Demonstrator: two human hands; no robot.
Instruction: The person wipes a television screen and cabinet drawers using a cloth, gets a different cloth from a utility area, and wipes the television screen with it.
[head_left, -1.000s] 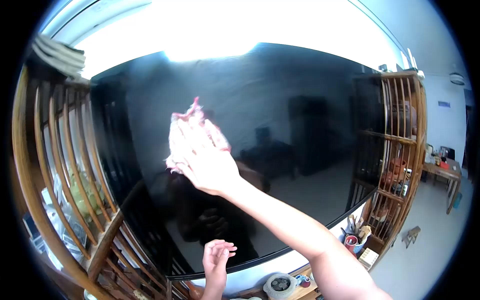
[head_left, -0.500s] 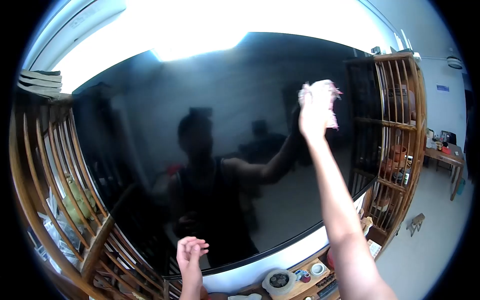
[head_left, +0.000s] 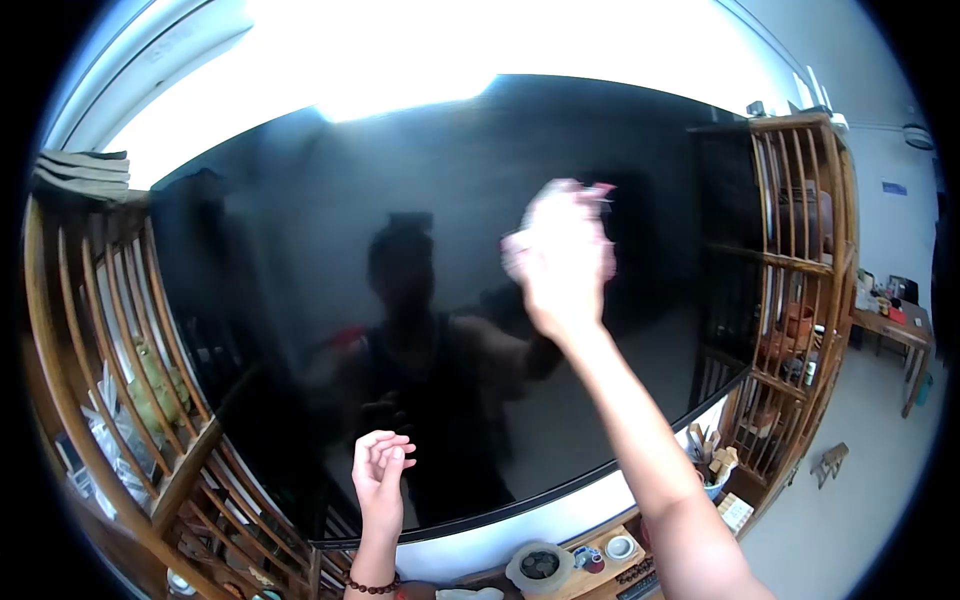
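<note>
A large black television (head_left: 450, 400) with a glossy screen fills the middle of the view and mirrors a dark figure. Against its right-centre part, my right hand (head_left: 565, 275) presses a pink and white cloth (head_left: 572, 195); both are smeared by motion. Below, near the screen's lower edge, my left hand (head_left: 380, 470) is raised with its fingers loosely bent and apart, holding nothing. A beaded bracelet (head_left: 372, 584) circles the left wrist.
Slatted wooden shelves flank the screen: a left shelf (head_left: 75, 330) and a right shelf (head_left: 840, 250). Beneath it stand a round stone-like bowl (head_left: 515, 572), a small white dish (head_left: 620, 547) and a pot of wooden tools (head_left: 715, 485). A small stool (head_left: 830, 460) is on the floor.
My right hand has swept the cloth leftward across the screen, from near its right side toward the centre. My left hand has risen slightly, bringing the bracelet into view.
</note>
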